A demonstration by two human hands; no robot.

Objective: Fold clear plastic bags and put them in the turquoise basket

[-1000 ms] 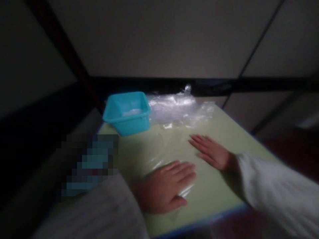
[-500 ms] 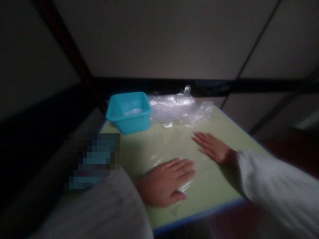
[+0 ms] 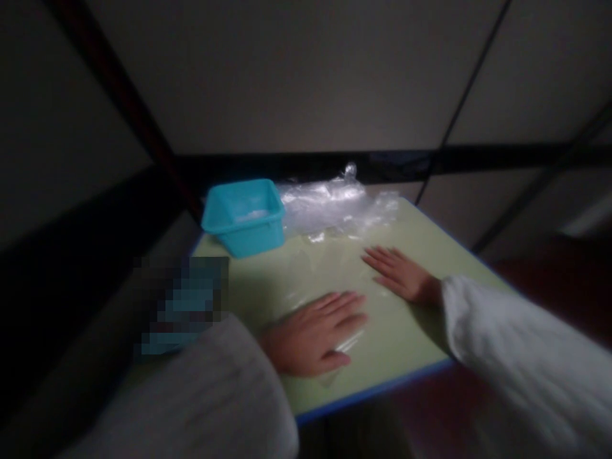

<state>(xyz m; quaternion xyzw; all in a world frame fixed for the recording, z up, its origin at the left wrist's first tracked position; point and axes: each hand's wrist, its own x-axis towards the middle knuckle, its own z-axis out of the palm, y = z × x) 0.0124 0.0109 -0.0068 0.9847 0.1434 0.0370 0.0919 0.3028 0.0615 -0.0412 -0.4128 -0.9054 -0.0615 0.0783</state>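
My left hand (image 3: pixel 313 335) lies palm down with its fingers stretched out, on a thin clear plastic sheet (image 3: pixel 306 268) spread over the yellow-green tabletop (image 3: pixel 406 344). Farther right and back, my right hand (image 3: pixel 399 274) rests flat, fingers extended, at the right part of the sheet. Neither hand grips anything. A turquoise plastic basket (image 3: pixel 258 239) stands at the back left of the table, with something whitish inside. Beside it, a crumpled pile of clear plastic (image 3: pixel 325 204) covers the back of the table.
The table has a blue edge (image 3: pixel 377 391). Behind it rises a grey panelled wall (image 3: pixel 296 76) with a dark band along its lower part. A pixelated blue-green patch (image 3: pixel 189 306) shows at the left, above my left sleeve (image 3: pixel 210 395).
The whole view has shifted slightly, so the table and both hands appear a little farther left. Both hands remain flat with their fingers extended.
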